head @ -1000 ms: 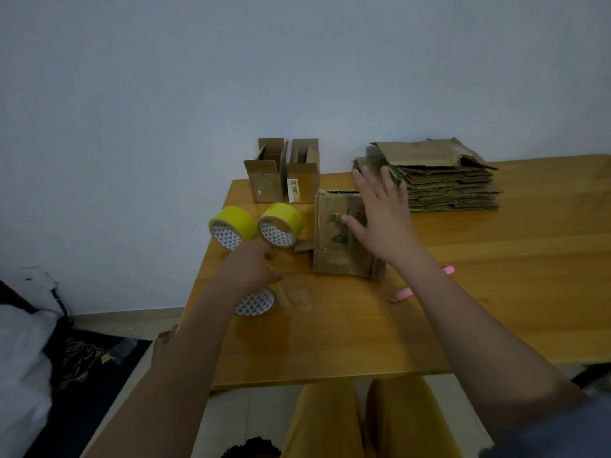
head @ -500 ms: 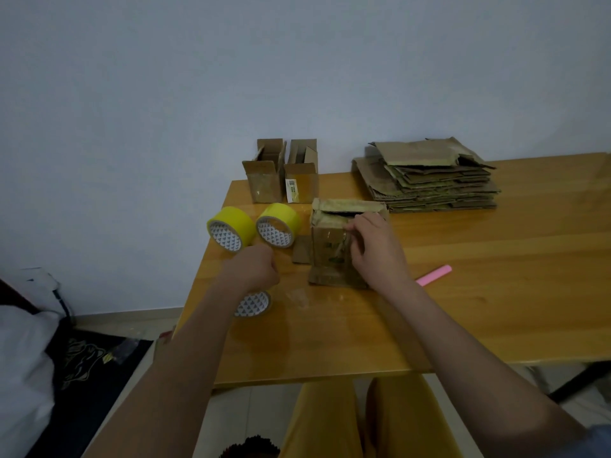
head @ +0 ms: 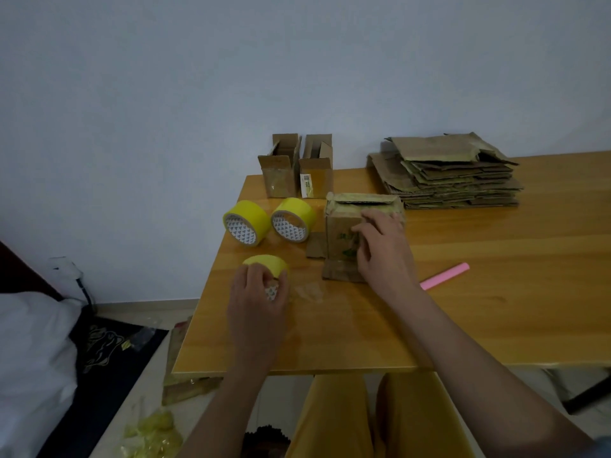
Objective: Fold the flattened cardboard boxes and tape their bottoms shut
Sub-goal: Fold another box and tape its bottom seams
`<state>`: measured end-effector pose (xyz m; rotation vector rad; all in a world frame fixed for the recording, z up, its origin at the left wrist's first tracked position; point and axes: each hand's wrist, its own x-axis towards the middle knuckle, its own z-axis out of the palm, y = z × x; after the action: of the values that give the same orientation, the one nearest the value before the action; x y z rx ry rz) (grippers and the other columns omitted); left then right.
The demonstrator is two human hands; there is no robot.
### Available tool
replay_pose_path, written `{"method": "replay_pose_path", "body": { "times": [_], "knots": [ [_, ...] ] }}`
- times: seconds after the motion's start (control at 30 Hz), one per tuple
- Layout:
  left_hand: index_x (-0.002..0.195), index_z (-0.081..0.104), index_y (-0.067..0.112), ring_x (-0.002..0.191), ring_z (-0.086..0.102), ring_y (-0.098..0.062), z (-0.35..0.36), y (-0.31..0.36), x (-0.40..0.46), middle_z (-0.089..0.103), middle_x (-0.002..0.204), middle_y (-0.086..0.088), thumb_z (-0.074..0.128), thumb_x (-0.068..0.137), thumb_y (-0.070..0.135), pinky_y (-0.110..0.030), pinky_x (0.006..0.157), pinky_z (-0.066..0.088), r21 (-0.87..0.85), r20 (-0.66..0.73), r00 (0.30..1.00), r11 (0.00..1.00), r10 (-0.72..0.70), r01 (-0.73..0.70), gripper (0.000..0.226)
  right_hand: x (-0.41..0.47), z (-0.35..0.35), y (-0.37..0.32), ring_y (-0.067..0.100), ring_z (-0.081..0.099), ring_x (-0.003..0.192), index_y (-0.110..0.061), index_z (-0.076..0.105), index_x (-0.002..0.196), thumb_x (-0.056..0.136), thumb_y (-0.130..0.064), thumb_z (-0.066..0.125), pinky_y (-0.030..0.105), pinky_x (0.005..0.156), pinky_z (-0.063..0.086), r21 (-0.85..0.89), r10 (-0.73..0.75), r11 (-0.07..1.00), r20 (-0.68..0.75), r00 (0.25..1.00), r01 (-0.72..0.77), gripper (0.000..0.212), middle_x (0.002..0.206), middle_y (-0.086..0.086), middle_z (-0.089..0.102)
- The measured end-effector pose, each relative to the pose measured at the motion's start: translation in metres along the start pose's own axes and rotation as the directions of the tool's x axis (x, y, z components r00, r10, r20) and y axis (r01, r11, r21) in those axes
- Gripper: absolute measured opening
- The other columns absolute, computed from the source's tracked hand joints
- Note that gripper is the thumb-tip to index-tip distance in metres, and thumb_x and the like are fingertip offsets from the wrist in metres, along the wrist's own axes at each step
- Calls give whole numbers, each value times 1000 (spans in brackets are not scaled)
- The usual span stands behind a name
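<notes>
While the right hand [head: 380, 246] grips it, the brown box [head: 344, 239] stands upright, its top flaps folded shut. Left hand [head: 258, 292] clutches a yellow tape roll [head: 267, 264].

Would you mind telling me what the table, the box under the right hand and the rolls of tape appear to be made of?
The table looks like varnished wood: orange-brown grain with a glossy sheen. The box looks like brown corrugated cardboard, matte and worn, with a green print. The two rolls of tape beside it seem to be smooth yellow plastic or cloth tape on printed card cores; which is unclear.
</notes>
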<state>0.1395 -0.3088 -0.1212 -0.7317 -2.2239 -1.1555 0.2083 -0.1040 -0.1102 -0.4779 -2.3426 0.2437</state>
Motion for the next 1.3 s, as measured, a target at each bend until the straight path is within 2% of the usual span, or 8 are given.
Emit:
{"method": "replay_pose_path", "body": {
  "times": [0.2,0.37,0.63,0.83,1.0,1.1,1.17,1.3],
  "knots": [
    [97,61,15,81,55,-18,12,5,-27,60,93,-2,72,83,41,-26,67,43,-53,145,841,844,-521,533,31,-1,0,1,26,46,129,-10,70,97,82,-5,64,48,119,25,11,-5,1000,23,1000,5,17,129,10,55],
    [110,71,15,96,55,-21,26,16,-29,55,113,-3,71,83,44,-33,81,50,-8,161,856,867,-491,498,39,-1,-4,0,26,44,131,-11,69,98,83,-5,64,49,118,24,-2,-27,1000,10,1000,27,18,131,10,54],
    [107,67,15,78,55,-23,34,28,-36,57,109,-8,56,97,28,-28,64,38,123,119,906,912,-406,392,20,6,-21,4,25,44,130,-13,67,103,84,-5,62,54,119,19,3,-78,997,-18,997,78,22,127,7,56],
    [109,62,15,77,59,-21,37,30,-25,64,92,-3,52,98,26,-32,62,44,8,114,914,920,-390,392,18,7,-17,8,20,32,141,-20,59,117,87,-11,59,51,121,4,-36,-17,999,107,994,21,31,144,4,48],
    [96,63,9,70,54,-7,36,21,-21,59,81,0,52,99,16,-9,58,37,-210,78,892,867,-446,452,13,20,-19,17,24,17,148,-20,39,142,88,-14,59,54,120,1,-64,21,998,131,991,-13,58,157,6,29],
    [94,60,16,74,60,-11,40,15,-24,62,83,-2,51,99,18,-24,66,48,-314,91,879,825,-467,471,10,29,-21,21,23,14,149,-21,31,149,89,-17,60,51,117,-5,-87,41,996,203,978,-23,66,157,3,28],
    [95,60,21,78,64,-18,43,15,-26,64,84,0,52,99,22,-42,70,56,-367,83,878,804,-472,467,9,29,-20,21,23,33,140,-18,44,141,87,-14,61,55,120,3,-84,15,996,165,986,-1,57,143,4,44],
    [96,60,23,81,65,-20,47,18,-27,64,86,4,51,99,26,-49,73,57,-423,79,895,798,-440,429,11,16,-15,19,20,51,118,-15,60,122,83,-8,62,48,120,18,-9,-41,999,84,996,42,40,120,3,56]
  ]
}}
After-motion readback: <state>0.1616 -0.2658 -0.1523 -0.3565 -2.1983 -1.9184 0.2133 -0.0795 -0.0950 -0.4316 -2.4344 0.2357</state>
